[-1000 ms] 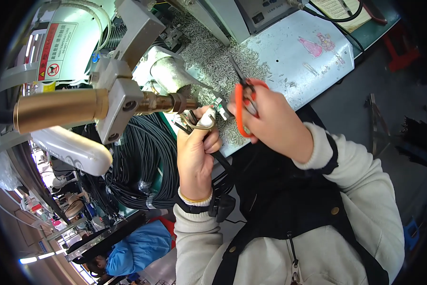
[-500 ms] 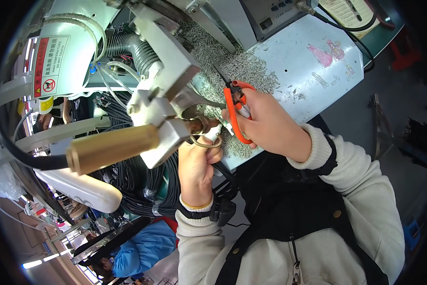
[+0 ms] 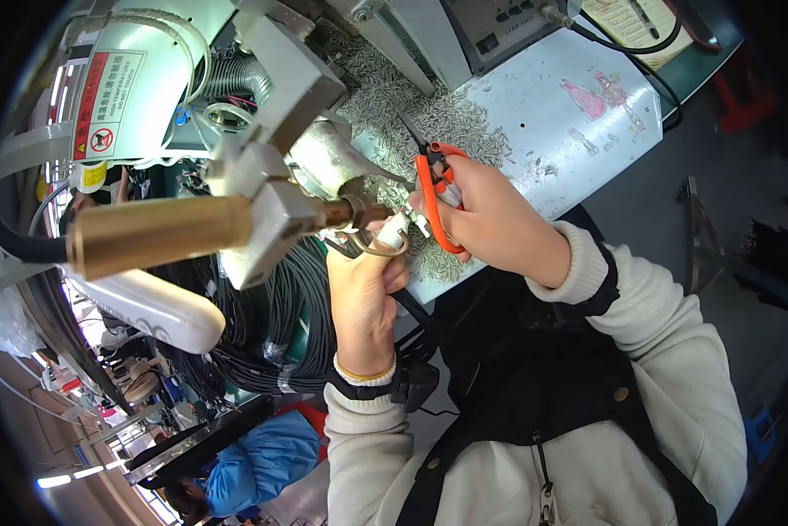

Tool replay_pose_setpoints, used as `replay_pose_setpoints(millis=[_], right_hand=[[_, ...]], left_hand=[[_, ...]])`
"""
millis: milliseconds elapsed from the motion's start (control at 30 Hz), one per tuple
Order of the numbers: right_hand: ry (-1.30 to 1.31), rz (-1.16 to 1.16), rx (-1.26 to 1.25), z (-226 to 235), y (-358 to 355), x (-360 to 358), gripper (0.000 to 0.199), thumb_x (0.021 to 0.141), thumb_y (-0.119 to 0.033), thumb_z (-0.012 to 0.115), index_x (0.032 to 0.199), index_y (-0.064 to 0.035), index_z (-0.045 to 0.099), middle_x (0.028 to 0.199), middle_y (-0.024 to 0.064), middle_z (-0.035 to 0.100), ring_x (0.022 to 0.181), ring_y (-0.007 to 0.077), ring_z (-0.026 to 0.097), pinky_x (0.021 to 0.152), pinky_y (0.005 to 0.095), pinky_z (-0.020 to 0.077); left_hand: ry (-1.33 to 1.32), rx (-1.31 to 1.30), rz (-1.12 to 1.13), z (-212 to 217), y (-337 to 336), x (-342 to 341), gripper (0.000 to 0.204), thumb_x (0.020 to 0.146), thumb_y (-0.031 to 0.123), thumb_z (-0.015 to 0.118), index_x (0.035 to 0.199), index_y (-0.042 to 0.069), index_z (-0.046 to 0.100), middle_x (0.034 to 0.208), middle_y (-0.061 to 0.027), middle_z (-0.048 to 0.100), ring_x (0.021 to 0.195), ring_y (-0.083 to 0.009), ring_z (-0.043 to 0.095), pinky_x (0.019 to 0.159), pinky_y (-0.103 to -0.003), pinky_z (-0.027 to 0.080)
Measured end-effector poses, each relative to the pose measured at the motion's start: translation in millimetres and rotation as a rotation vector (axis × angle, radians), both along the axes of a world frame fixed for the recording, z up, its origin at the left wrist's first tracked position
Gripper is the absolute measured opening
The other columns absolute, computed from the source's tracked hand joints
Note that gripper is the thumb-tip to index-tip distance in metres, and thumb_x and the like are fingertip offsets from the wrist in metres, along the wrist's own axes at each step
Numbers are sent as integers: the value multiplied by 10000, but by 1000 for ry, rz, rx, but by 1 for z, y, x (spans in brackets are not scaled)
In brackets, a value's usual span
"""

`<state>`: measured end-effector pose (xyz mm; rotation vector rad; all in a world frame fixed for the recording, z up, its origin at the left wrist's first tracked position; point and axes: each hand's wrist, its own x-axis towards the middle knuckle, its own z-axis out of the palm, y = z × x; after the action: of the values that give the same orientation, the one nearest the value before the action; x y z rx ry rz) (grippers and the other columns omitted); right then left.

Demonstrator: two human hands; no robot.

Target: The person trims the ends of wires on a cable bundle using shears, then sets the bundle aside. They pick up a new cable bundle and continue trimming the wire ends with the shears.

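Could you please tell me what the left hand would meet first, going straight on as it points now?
The left hand would probably meet the brass-coloured fitting just above it in the picture, though how much depth separates them is unclear.

Pieces (image 3: 468,130) lie on the surface (image 3: 569,180) before the control box (image 3: 512,33), a notebook (image 3: 624,24) to its right. Cable coils (image 3: 302,329) lie left of the left hand (image 3: 362,289); pliers (image 3: 428,188) are in the right hand (image 3: 495,215).
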<state>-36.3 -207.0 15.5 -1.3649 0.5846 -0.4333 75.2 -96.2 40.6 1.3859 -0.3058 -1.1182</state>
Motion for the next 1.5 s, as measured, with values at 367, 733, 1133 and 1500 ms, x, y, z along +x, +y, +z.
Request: replay_pose_setpoints(millis=[367,733,1133,1500], right_hand=[[-45,-170,-741,16,19,-38,193,778,-144,604,838,15,511,623,60,516,475,92,474,430,237,378],[-107,-4,-531,5,28,-48,163,763,-84,613,889,-13,538,659,73,544,545,105,536,501,233,422],[-124,81,-534,3,31,-52,179,756,-58,615,914,-18,542,695,65,587,548,102,555,499,221,426],[-172,95,-396,-5,39,-49,236,711,3,620,928,-22,529,706,95,594,598,180,605,509,237,462]], left_hand=[[-356,-49,116,-6,34,-51,128,861,88,471,938,14,542,785,-30,528,641,-114,497,557,-230,392],[-204,-55,18,0,49,-61,153,827,13,490,972,-14,531,793,-23,538,662,-72,485,573,-190,389],[-364,-9,209,1,49,-64,129,750,-54,569,857,-1,520,724,-6,529,641,-37,468,593,-155,355],[-610,-79,228,9,40,-76,182,714,-104,583,869,-22,533,710,-12,517,620,-49,466,551,-164,356]])
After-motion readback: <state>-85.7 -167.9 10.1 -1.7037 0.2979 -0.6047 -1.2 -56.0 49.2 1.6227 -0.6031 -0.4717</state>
